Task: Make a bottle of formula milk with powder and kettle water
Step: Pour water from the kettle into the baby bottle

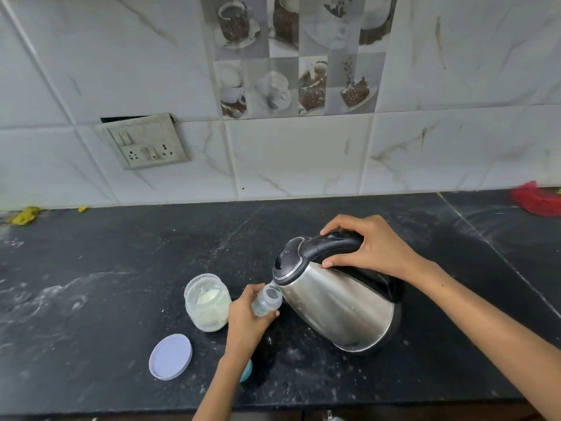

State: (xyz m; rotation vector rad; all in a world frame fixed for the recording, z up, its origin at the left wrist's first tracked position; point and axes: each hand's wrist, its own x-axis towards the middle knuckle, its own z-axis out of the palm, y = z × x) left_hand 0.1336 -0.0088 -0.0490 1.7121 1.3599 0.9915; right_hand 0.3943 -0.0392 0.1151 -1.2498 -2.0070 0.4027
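My right hand [368, 246] grips the black handle of a steel kettle [337, 302], which is tilted to the left with its spout at the mouth of a small clear baby bottle [267, 301]. My left hand [247, 322] holds that bottle by its body, open top up, just under the spout. An open glass jar of white formula powder [207, 302] stands left of the bottle. Its pale lilac lid [170, 357] lies upside down on the black counter [91, 299] in front of it.
A teal object [246, 369] peeks out from under my left wrist. A red item [537, 199] sits at the counter's far right, yellow scraps [25, 214] at the far left. A wall socket plate [145, 141] is set in the tiled wall.
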